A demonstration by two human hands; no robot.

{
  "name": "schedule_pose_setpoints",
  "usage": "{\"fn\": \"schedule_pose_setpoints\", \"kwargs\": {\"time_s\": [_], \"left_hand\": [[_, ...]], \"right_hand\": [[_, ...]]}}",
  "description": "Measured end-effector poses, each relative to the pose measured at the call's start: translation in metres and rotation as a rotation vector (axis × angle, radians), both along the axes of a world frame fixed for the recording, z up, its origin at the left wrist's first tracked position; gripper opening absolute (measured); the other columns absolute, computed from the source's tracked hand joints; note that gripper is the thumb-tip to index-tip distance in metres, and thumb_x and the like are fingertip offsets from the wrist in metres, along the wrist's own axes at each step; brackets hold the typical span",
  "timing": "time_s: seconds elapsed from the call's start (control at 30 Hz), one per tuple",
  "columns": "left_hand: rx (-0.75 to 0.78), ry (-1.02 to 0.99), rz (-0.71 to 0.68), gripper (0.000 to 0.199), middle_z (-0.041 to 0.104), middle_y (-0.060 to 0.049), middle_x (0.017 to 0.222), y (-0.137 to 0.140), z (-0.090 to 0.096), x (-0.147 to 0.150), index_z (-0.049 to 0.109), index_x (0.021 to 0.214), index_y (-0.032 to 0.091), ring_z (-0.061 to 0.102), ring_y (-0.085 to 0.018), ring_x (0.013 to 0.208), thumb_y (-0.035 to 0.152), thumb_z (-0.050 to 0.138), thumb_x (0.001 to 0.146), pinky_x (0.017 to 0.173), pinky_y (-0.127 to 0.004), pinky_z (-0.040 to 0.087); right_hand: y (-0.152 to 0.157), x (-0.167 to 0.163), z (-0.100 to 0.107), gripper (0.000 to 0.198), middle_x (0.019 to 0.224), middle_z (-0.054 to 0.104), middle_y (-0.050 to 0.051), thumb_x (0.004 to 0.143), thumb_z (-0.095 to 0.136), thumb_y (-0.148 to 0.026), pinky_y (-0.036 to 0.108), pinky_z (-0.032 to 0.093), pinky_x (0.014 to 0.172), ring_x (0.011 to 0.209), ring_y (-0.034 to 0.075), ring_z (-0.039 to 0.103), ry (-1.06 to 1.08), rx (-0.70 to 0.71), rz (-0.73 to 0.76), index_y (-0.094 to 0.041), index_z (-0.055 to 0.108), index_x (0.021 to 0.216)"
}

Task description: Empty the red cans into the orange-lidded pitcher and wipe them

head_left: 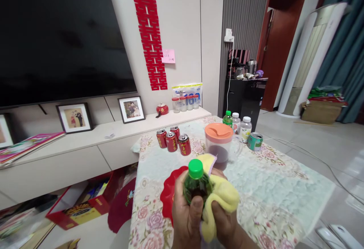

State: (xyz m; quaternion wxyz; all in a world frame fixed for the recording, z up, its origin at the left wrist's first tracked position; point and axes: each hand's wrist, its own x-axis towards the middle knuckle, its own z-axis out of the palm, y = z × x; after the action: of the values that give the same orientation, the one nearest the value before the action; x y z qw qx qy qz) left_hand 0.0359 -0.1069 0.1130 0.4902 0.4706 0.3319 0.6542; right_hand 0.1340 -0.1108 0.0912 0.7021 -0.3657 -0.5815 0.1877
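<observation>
My left hand (184,218) is wrapped round a green plastic bottle (196,186) with a bright green cap, held upright near the front of the table. In my right hand (224,222) is a yellow cloth (224,196) with a pale purple edge, bunched against the bottle's right side. Partly hidden behind my left hand lies a red scalloped plate (167,194). Just beyond the cloth stands a clear pitcher (217,146) with an orange lid and dark liquid inside.
Several red drink cans (172,142) stand at the table's far left. Behind the pitcher are another green-capped bottle (228,118), white-capped bottles (245,129) and a teal can (255,141). A floral tablecloth (270,188) covers the table. A maroon stool (122,207) stands left.
</observation>
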Motion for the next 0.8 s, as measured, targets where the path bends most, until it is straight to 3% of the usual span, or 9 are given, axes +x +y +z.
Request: {"fn": "schedule_pose_setpoints", "kwargs": {"time_s": [0.2, 0.3, 0.37, 0.43, 0.53, 0.7, 0.8], "left_hand": [[-0.073, -0.13, 0.045, 0.081, 0.079, -0.008, 0.107, 0.008, 0.024, -0.015, 0.063, 0.131, 0.02, 0.077, -0.027, 0.093, 0.076, 0.083, 0.076, 0.082, -0.034, 0.063], [-0.071, -0.152, 0.064, 0.074, 0.077, -0.004, 0.095, 0.016, 0.032, -0.024, 0.063, 0.127, 0.021, 0.076, -0.025, 0.082, 0.074, 0.083, 0.078, 0.072, -0.031, 0.063], [-0.042, -0.157, 0.102, 0.072, 0.076, -0.004, 0.094, 0.018, 0.036, -0.026, 0.063, 0.126, 0.022, 0.076, -0.025, 0.081, 0.076, 0.079, 0.081, 0.07, -0.032, 0.064], [-0.016, -0.166, 0.14, 0.074, 0.077, -0.005, 0.1, 0.019, 0.038, -0.025, 0.063, 0.13, 0.023, 0.077, -0.027, 0.086, 0.078, 0.076, 0.082, 0.074, -0.033, 0.064], [-0.016, -0.194, 0.106, 0.08, 0.078, -0.004, 0.103, 0.019, 0.035, -0.022, 0.06, 0.136, 0.025, 0.078, -0.026, 0.088, 0.079, 0.078, 0.08, 0.077, -0.033, 0.064], [-0.003, -0.005, 0.055, 0.08, 0.078, -0.004, 0.097, 0.034, 0.021, -0.03, 0.06, 0.118, 0.022, 0.076, -0.024, 0.084, 0.069, 0.095, 0.064, 0.072, -0.03, 0.062], [0.014, 0.105, -0.038, 0.074, 0.078, -0.003, 0.091, 0.04, 0.012, -0.034, 0.061, 0.114, 0.023, 0.076, -0.024, 0.077, 0.064, 0.095, 0.063, 0.073, -0.033, 0.063]], "right_hand": [[0.012, -0.012, -0.044, 0.058, 0.127, 0.074, 0.015, 0.09, 0.073, -0.062, 0.052, 0.055, 0.109, 0.12, 0.036, 0.071, -0.064, 0.046, -0.002, -0.024, 0.071, 0.134], [0.014, -0.019, -0.059, 0.065, 0.129, 0.077, 0.016, 0.082, 0.079, -0.064, 0.054, 0.056, 0.109, 0.123, 0.038, 0.073, 0.207, -0.17, 0.103, -0.024, 0.073, 0.132], [0.016, -0.024, -0.062, 0.062, 0.116, 0.083, 0.015, 0.082, 0.077, -0.072, 0.054, 0.062, 0.098, 0.112, 0.038, 0.079, 0.445, -0.353, 0.212, -0.025, 0.077, 0.123], [0.019, -0.027, -0.058, 0.058, 0.093, 0.085, 0.011, 0.084, 0.072, -0.077, 0.052, 0.065, 0.084, 0.097, 0.038, 0.082, 0.563, -0.46, 0.276, -0.025, 0.081, 0.109], [0.02, -0.028, -0.038, 0.061, 0.073, 0.081, 0.009, 0.083, 0.071, -0.081, 0.051, 0.065, 0.076, 0.09, 0.038, 0.082, 0.58, -0.457, 0.261, -0.023, 0.084, 0.096], [0.016, -0.029, 0.006, 0.058, 0.074, 0.082, 0.008, 0.085, 0.07, -0.081, 0.048, 0.065, 0.077, 0.093, 0.036, 0.082, 0.605, -0.425, 0.141, -0.025, 0.084, 0.095], [0.015, -0.029, 0.017, 0.055, 0.073, 0.081, 0.006, 0.091, 0.067, -0.076, 0.044, 0.065, 0.078, 0.093, 0.033, 0.081, 0.512, -0.406, 0.066, -0.024, 0.083, 0.091]]}}
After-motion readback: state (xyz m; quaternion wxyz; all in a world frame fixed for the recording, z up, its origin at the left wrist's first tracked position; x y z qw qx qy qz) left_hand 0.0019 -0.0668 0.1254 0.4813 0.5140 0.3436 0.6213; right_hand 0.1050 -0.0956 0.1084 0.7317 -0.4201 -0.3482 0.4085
